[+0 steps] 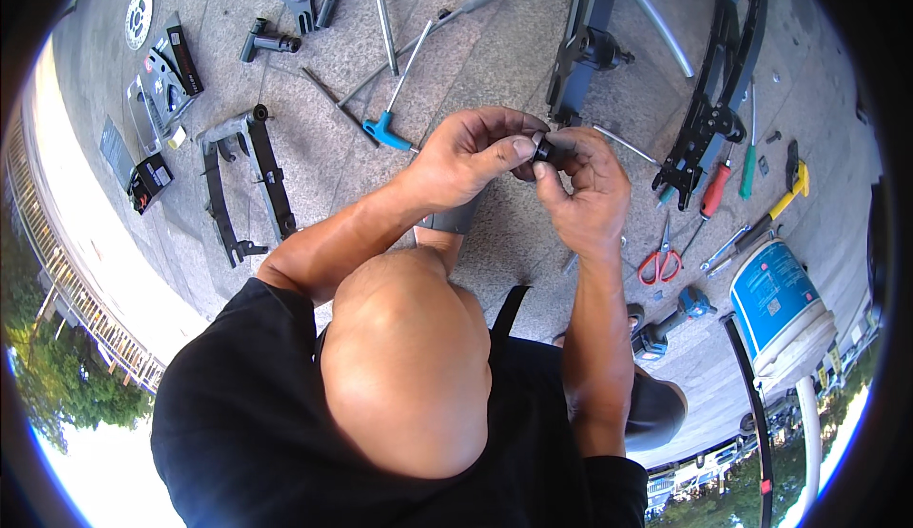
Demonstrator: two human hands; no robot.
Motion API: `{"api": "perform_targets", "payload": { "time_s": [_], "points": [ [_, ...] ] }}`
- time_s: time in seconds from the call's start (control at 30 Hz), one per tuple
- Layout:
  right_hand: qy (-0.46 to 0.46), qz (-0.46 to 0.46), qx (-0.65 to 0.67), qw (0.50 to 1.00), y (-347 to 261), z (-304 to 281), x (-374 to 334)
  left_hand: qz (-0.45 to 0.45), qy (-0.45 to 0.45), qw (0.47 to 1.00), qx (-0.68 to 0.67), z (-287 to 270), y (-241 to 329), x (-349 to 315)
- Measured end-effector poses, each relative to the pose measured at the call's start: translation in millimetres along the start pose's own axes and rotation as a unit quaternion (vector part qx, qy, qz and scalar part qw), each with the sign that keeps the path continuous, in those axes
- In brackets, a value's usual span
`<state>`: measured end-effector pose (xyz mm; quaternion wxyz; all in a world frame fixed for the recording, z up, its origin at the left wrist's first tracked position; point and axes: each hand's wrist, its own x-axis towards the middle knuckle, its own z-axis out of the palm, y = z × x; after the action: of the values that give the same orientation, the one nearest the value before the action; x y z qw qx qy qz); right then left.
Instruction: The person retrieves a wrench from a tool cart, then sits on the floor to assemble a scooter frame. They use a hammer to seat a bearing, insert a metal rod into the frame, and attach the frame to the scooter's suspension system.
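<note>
Between the fingertips of both my hands is a small black cylindrical part (543,151). My left hand (463,159) pinches it from the left with thumb and fingers. From the other side, the thumb and curled fingers of my right hand (592,193) close on it. The fingers cover much of its surface. Just left of my left hand lies a T-handle wrench (384,131) with a blue grip. Beyond my right hand a long black metal beam (576,48) rests on the paving.
Black metal frames lie at left (273,178) and right (711,86). Red-handled scissors (659,266), a red screwdriver (715,192), a green screwdriver (748,171), a yellow-handled hammer (791,190) and a blue cordless drill (677,321) lie to the right, near a blue-and-white bucket (775,300).
</note>
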<state>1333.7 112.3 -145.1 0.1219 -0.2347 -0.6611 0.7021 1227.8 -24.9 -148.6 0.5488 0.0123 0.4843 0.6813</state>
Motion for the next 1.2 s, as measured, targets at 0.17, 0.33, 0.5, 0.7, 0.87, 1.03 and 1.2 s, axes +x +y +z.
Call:
{"api": "perform_targets", "payload": {
  "time_s": [0.17, 0.33, 0.5, 0.7, 0.87, 1.03, 1.2],
  "points": [
    [-0.007, -0.001, -0.020, 1.000, -2.8, 1.2, -1.6, 0.029, 0.007, 0.999, -0.019, 7.5, -6.7, 0.7],
    [-0.036, 0.083, 0.045, 0.995, -2.9, -4.3, -3.6, -0.004, -0.016, 1.000, -0.002, 5.3, -4.0, 0.5],
    [-0.018, 0.097, 0.100, 0.990, -2.0, -6.8, -4.8, 0.024, -0.009, 1.000, -0.005, 7.4, -2.8, 1.4],
    [-0.110, 0.085, -0.008, 0.990, -9.6, -22.4, 7.7, -0.008, -0.066, 0.996, 0.065, -4.7, 5.9, 4.8],
    [-0.080, 0.047, -0.002, 0.996, -8.7, -18.4, 10.2, 0.078, 0.016, 0.989, 0.128, 1.0, 2.5, 1.6],
    [-0.049, 0.024, 0.028, 0.998, -15.6, -11.7, 4.4, 0.332, -0.002, 0.873, 0.357, -6.7, 8.1, 4.9],
    [-0.066, -0.029, 0.035, 0.997, -23.4, -9.4, 5.5, 0.354, -0.017, 0.859, 0.369, -6.8, 15.2, 0.2]
  ]
}}
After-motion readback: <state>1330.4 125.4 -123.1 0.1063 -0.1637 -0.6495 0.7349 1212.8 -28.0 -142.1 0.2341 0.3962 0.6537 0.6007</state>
